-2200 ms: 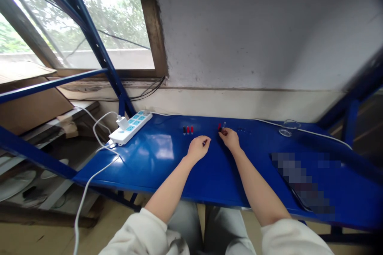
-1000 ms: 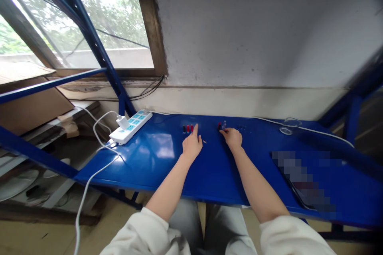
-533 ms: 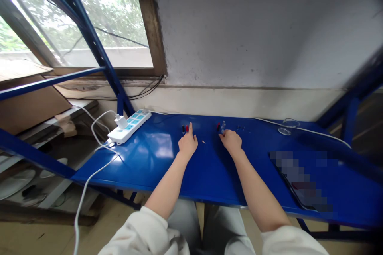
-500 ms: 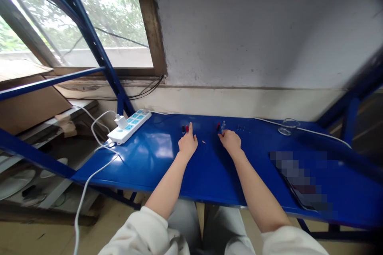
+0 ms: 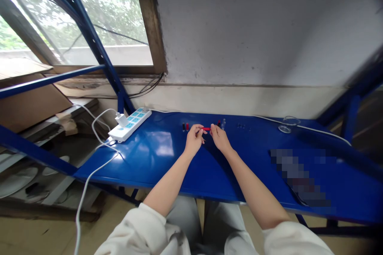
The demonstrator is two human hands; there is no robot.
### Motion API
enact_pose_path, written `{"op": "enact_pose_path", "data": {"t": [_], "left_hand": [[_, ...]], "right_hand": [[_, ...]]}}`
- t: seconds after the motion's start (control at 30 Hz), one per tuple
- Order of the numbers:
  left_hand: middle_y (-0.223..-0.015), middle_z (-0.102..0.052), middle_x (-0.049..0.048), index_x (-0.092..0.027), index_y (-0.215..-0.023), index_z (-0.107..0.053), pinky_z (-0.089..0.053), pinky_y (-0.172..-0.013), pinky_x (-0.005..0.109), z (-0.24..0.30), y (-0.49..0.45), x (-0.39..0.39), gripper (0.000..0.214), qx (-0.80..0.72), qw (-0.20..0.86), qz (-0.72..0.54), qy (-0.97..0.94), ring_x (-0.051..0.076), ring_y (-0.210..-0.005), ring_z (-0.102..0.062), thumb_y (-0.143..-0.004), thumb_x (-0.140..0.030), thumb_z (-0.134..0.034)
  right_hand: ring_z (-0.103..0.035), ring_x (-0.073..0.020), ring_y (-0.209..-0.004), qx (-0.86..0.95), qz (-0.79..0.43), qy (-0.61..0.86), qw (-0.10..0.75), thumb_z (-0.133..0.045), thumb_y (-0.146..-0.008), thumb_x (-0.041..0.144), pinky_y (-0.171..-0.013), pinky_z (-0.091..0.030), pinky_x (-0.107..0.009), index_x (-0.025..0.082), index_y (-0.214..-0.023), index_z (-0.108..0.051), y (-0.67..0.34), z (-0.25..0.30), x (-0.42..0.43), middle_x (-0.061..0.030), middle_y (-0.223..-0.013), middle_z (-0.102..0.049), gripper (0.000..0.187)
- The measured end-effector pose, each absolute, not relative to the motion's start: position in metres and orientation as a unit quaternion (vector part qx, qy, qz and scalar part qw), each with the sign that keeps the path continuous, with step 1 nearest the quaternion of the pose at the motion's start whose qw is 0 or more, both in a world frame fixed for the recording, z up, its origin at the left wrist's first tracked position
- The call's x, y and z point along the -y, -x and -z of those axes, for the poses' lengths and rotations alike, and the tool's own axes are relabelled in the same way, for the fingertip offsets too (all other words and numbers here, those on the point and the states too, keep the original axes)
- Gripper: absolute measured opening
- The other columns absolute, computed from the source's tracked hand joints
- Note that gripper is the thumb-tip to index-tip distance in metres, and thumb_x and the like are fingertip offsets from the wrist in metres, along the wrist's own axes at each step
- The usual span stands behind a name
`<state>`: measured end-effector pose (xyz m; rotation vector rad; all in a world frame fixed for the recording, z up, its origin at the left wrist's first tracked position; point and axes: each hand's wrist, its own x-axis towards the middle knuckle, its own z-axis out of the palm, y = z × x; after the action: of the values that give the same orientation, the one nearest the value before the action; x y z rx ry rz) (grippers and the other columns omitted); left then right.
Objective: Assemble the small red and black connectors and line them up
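left grip and right grip pinch one slim red piece.

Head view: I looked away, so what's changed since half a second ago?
The left hand moved right and the right hand left; a red piece is now held between them. The black piece and power strip stayed put.

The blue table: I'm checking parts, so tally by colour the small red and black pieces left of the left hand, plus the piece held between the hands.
Black: 1, the black piece
Red: 2, the red piece beside it and the held red piece
Total: 3
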<state>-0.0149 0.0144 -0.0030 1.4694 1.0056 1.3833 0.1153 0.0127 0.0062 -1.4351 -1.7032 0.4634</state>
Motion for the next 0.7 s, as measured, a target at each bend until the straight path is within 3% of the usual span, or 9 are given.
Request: {"op": "enact_pose_path", "data": {"t": [0.23, 0.57, 0.7], "left_hand": [[-0.073, -0.059, -0.0005, -0.016, -0.093, -0.045, -0.039, -0.039, 0.018, -0.005, 0.013, -0.008, 0.025, -0.372, 0.465, -0.57, -0.566, 0.003, -0.035, -0.047, -0.08, -0.038, -0.047], [-0.044, -0.05, -0.0036, -0.015, -0.067, -0.046, -0.034, -0.038, 0.018, -0.006, 0.015, -0.008, 0.041, -0.454, 0.454, -0.541, -0.542, 0.006, -0.033, -0.044, -0.078, -0.054, -0.041], [-0.045, -0.051, -0.002, -0.014, -0.067, -0.05, -0.031, -0.036, 0.018, -0.01, 0.017, -0.008, 0.043, -0.446, 0.476, -0.558, -0.513, 0.006, -0.033, -0.044, -0.077, -0.054, -0.042]], "right_hand": [[-0.041, -0.0096, -0.046, 0.682, -0.145, 0.542, 0.47, -0.023, -0.088, 0.047, -0.05, -0.028, -0.021, 0.02, -0.06, -0.039, -0.114, -0.012, -0.007, 0.0031, -0.051, -0.042, 0.041], [-0.037, -0.0085, -0.047, 0.683, -0.156, 0.526, 0.482, -0.028, -0.087, 0.046, -0.05, -0.028, -0.021, 0.02, -0.058, -0.036, -0.113, -0.014, -0.005, 0.0038, -0.051, -0.04, 0.04], [-0.038, -0.0084, -0.047, 0.672, -0.172, 0.519, 0.5, -0.03, -0.086, 0.047, -0.05, -0.029, -0.021, 0.019, -0.056, -0.037, -0.114, -0.015, -0.004, 0.0041, -0.05, -0.04, 0.041]]}}
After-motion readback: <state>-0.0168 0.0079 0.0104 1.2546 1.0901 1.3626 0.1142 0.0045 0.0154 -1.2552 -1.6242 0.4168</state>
